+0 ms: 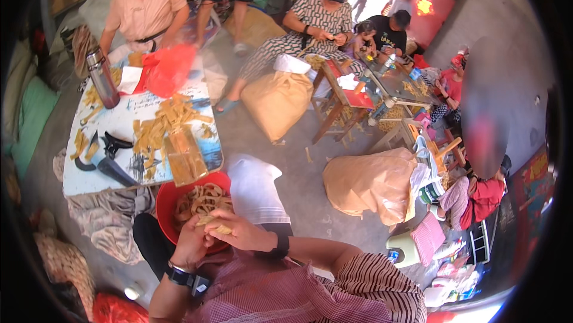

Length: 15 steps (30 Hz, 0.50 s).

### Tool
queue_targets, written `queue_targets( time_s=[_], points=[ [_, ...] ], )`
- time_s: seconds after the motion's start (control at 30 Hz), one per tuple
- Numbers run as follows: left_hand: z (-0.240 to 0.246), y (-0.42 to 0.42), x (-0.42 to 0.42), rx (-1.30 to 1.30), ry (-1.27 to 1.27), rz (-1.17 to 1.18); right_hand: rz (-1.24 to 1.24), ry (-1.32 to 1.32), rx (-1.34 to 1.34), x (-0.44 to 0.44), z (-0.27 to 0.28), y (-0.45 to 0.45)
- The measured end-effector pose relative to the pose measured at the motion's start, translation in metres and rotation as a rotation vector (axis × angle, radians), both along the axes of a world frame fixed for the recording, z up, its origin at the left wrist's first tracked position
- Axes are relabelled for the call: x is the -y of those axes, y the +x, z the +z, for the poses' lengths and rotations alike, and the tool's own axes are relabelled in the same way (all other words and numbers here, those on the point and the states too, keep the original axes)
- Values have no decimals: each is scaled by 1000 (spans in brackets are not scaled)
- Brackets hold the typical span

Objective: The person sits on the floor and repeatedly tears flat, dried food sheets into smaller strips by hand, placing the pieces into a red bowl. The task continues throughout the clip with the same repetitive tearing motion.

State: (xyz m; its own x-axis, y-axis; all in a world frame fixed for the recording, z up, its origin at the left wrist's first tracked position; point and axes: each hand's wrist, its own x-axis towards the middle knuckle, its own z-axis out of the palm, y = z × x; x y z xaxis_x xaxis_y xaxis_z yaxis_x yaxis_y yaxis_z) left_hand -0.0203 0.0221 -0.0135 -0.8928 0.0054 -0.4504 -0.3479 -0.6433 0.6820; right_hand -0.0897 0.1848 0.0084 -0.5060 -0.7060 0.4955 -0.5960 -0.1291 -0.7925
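Both my hands meet over a red plastic basin (pixel 163 215) between my knees. My left hand (pixel 190 243) grips a pale yellow folded strip (pixel 220 229), and my right hand (pixel 246 232) pinches it from the other side. Fingers hide part of the strip, so I cannot tell whether it is one piece or two. Loose coils of pale flat strips (pixel 201 202) fill the basin below. Against the basin's far edge stands a white-topped table (pixel 103 130). On it, yellow strips (pixel 156 130) lie heaped beside a flat, shiny yellow-brown block (pixel 184 157).
The table also bears a steel thermos (pixel 102 81), a red plastic bag (pixel 170 70) and a dark curved tool (pixel 109 166). A white cloth (pixel 255 188) covers my knee. Large tan sacks (pixel 280 103) stand on the floor. Several people sit around, one across the table (pixel 145 9).
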Motion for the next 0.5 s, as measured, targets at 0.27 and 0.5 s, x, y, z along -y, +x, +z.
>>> queue_targets(
  time_s=[0.27,0.5],
  points=[
    [55,6,-15,-819,-1347,78,302,93,1442,-16,-19,-16],
    [32,10,-5,-492,-1283,-48,288,277,887,-5,-3,-16]
  ],
)
